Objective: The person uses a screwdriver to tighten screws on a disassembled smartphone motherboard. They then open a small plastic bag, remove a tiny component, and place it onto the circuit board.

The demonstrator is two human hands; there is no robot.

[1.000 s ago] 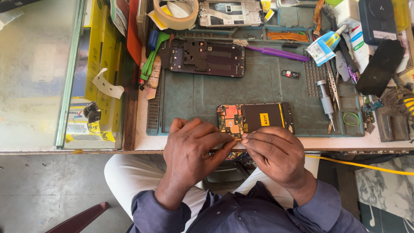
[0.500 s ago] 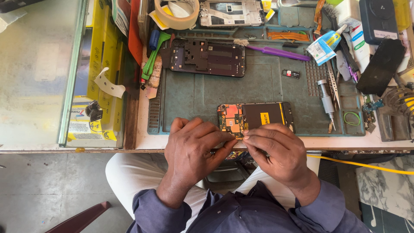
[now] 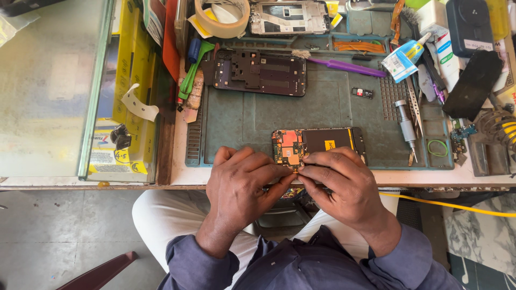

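— Cluttered white workbench [image 3: 177, 174] fills the far half of the view, with a glass pane on its left side. What lies on it?

— Largest is a grey-green rubber repair mat [image 3: 333, 107]. At its far edge rests a dark rectangular phone frame [image 3: 259, 72], with a purple plastic brush [image 3: 344, 66] just to its right. A roll of beige tape [image 3: 221, 16] sits farther back, and a small silver screwdriver [image 3: 406, 126] lies on the mat's right part.

— And the person's hands?

— Both meet at the near edge of the mat. An opened phone with an orange circuit board and black battery [image 3: 317, 144] lies there, flat on the mat. The left hand [image 3: 244, 185] and the right hand [image 3: 344, 185] pinch their fingertips together right at the phone's near edge, touching it.

— Grasping what?

— Something very small sits between the fingertips; what it is cannot be told. Both hands are closed in a pinch.
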